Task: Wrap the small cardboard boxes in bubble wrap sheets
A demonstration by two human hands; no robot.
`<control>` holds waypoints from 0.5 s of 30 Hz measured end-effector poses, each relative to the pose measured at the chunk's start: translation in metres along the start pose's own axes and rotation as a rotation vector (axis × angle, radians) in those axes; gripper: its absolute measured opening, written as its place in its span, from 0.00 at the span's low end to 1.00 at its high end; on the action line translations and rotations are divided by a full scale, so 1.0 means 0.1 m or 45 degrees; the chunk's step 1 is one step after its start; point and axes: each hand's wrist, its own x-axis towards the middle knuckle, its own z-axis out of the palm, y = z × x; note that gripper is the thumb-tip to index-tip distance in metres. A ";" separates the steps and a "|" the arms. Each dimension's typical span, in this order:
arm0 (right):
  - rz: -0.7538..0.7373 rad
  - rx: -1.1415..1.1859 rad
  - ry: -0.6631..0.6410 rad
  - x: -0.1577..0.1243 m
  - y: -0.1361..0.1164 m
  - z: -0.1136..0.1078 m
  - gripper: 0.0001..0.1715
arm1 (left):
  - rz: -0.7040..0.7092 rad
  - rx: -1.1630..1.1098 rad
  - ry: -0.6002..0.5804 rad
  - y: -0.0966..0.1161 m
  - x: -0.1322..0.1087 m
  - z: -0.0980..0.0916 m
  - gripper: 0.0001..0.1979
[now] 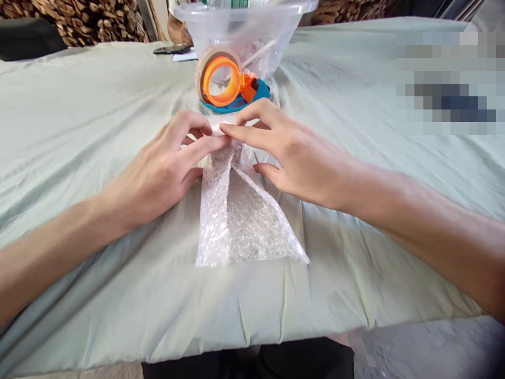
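A sheet of clear bubble wrap [256, 226] lies on the cloth in front of me, its two sides folded inward and overlapping toward the far end. The near end spreads wider, and the folds part there into a V. My left hand [161, 168] grips the far left part, thumb at the side and fingers bent over the top. From the right, my right hand [295, 152] holds the same far end, its index finger pressing on top close to the left fingertips. Whether anything is wrapped inside, I cannot tell.
Just beyond the wrap lies an orange and blue tape dispenser [223, 97] with a roll of tape. Behind it stands a clear plastic tub [236, 26] with things in it. A phone [171, 50] lies left of the tub. The pale green tablecloth [118, 305] is wrinkled.
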 end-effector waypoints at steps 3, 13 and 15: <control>-0.010 -0.004 0.033 0.01 0.00 0.04 0.36 | 0.073 0.065 -0.003 -0.06 0.01 -0.03 0.25; 0.049 -0.047 0.069 0.12 -0.02 0.14 0.35 | 0.020 0.080 0.133 -0.09 0.05 0.07 0.24; 0.056 -0.065 0.062 0.14 -0.03 0.14 0.31 | 0.010 0.102 0.140 -0.06 0.07 0.08 0.22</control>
